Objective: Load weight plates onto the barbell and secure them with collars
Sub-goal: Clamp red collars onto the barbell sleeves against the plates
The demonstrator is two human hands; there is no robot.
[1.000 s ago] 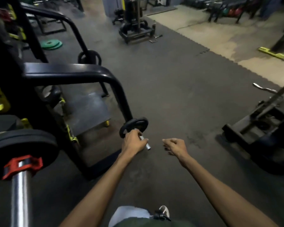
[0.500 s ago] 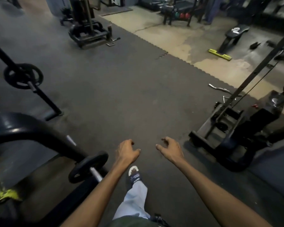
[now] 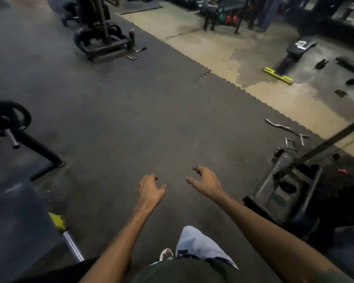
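Hands: left hand (image 3: 149, 192) and right hand (image 3: 205, 181) reach out side by side over the rubber floor mat (image 3: 131, 119), fingers loosely curled and apart, gripping nothing.
Weight plate: small black plate (image 3: 10, 117) sits on a steel peg (image 3: 11, 137) at the far left, well apart from both hands.
Bar: chrome sleeve (image 3: 73, 249) with a yellow tab (image 3: 57, 221) shows at lower left.
Right side: cable machine base (image 3: 290, 180); curved chrome handle (image 3: 282, 127) lies on the floor.

Dark rubber floor mats (image 3: 114, 103), tan concrete (image 3: 223, 48), dim light
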